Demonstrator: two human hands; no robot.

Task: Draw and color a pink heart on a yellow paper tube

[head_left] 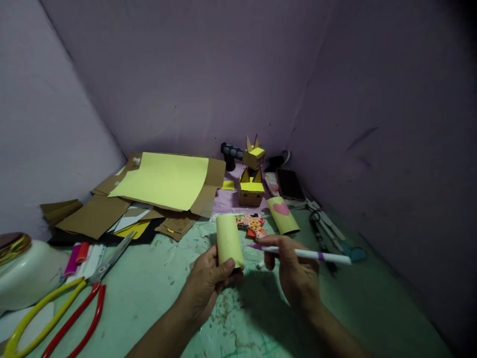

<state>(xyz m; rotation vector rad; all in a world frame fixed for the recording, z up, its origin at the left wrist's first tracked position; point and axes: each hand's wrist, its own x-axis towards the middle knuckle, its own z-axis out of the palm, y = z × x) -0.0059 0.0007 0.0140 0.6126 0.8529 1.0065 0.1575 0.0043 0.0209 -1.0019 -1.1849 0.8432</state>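
Observation:
A pale yellow paper tube [228, 239] stands nearly upright in my left hand [212, 273], the thumb pressed across its lower end and the fingers behind. No drawing shows on the side facing me. My right hand [296, 271] grips a white marker [309, 254] with a purple band. Its purple tip points left, a short gap away from the tube. Behind my right hand lies a second yellow tube [283, 219] with a pink heart on it. A floral-patterned piece [251, 224] rests between the two tubes.
Large scissors [99, 276] lie at left by several markers [84, 258] and a white container [30, 273]. Yellow paper [164, 179] covers cardboard [93, 216] at the back left. Small eared boxes [251, 194], a phone [289, 184] and tools [324, 226] sit toward the back right, near the walls.

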